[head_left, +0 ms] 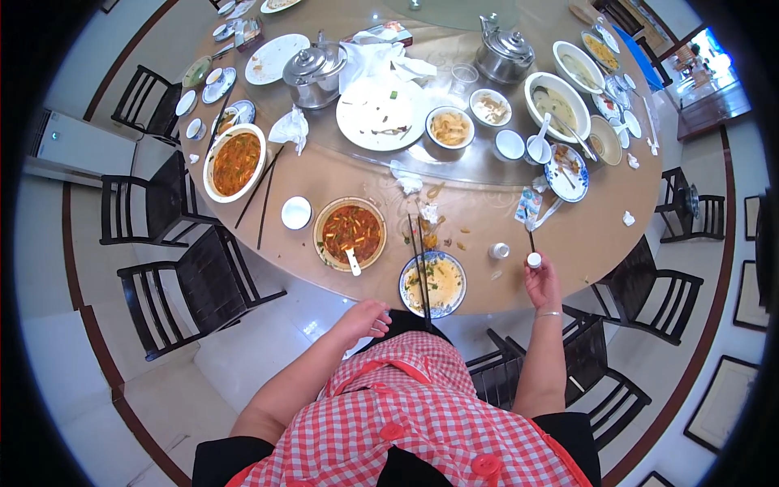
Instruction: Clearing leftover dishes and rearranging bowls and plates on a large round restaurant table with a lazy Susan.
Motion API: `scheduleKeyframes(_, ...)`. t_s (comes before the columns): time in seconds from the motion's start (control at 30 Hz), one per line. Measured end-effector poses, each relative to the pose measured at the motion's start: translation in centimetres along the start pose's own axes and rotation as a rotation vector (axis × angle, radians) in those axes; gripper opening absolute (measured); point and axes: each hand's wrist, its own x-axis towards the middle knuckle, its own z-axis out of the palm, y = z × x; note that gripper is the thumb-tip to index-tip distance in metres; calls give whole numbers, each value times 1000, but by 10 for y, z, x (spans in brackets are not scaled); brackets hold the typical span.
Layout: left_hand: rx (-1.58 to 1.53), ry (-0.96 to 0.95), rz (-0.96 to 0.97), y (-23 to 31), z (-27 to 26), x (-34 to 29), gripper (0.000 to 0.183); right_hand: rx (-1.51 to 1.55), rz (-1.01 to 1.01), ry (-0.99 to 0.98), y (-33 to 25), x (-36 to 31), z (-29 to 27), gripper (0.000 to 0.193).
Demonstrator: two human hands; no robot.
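Right hand [542, 286] gripped cup [534, 260] at its fingertips, away from the body | left hand [364, 320], loosely open, looked empty, well leftward | glass [499, 251] sat just left of right hand, the nearer; axis unclear

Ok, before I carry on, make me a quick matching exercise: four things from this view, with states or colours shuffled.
1. Right hand
2. Nearest plate
3. Apron
4. Teapots

A. Silver-coloured
B. Crossed by dark chopsticks
C. Holding a small white object
D. Red-and-white checked

Pairs: 1-C; 2-B; 3-D; 4-A
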Motion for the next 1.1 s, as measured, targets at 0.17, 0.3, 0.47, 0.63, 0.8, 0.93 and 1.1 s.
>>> scheduleKeyframes(0.17, 178, 133, 33, -3, 34, 33, 31, -197, -59, 120, 5, 14, 1, 24)
scheduleKeyframes(0.3, 169, 224, 64, -7, 49, 74, 28, -1093, -507, 262, -5, 22, 4, 26)
scheduleKeyframes(0.47, 263, 143, 104, 8, 48, 82, 28, -1715, -535, 311, -10, 14, -29, 24)
scheduleKeyframes(0.63, 87, 21, 140, 20, 48, 91, 22, -1808, -456, 336, -9, 6, -51, 14)
scheduleKeyframes(0.8, 184, 15, 111, 54, 47, 73, 22, -1243, -421, 385, -3, -30, -56, 15)
scheduleKeyframes(0.93, 91, -14, 144, 93, 42, 57, 22, -1369, -497, 317, 2, -25, -21, 29)
scheduleKeyframes(1.1, 4, 21, 241, 142, 12, 62, 19, -1694, -584, 158, -13, 17, 38, 42)
